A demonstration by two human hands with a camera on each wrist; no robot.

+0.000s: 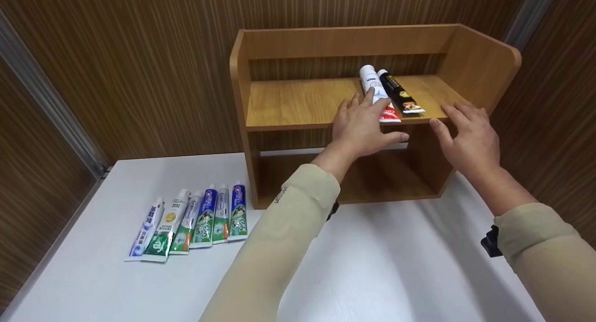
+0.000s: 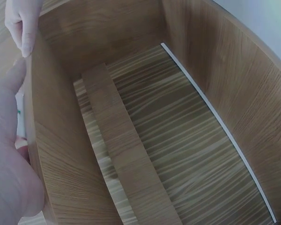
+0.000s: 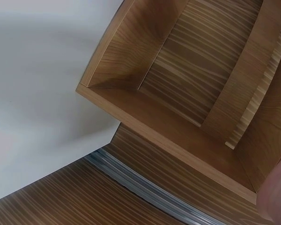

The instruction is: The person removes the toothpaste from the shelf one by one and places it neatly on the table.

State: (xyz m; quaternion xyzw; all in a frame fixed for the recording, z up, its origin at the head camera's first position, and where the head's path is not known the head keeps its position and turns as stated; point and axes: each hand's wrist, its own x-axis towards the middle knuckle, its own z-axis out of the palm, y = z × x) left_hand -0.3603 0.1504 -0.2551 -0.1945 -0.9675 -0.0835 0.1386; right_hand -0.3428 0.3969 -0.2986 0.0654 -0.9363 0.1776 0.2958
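On the upper board of a wooden shelf (image 1: pixel 298 101) lie two toothpaste tubes side by side, caps toward the back. One is a white tube with a red end (image 1: pixel 372 82), the other a black tube (image 1: pixel 400 93). My left hand (image 1: pixel 361 126) reaches over the lower end of the white tube with its fingers extended; whether they touch it is hard to tell. To the right of the black tube, my right hand (image 1: pixel 472 140) rests its fingers at the shelf's front edge, thumb apart. Part of the left hand (image 2: pixel 14 164) and the right hand (image 2: pixel 25 23) also show in the left wrist view.
Several more toothpaste tubes (image 1: pixel 203 219) lie in a slanting row on the white table (image 1: pixel 354 275), left of the shelf. Below the upper board is a lower compartment (image 1: pixel 372 173). The shelf's right side panel (image 1: pixel 486 63) rises beside the right hand. Wood-patterned walls (image 1: pixel 139 70) enclose the back and sides.
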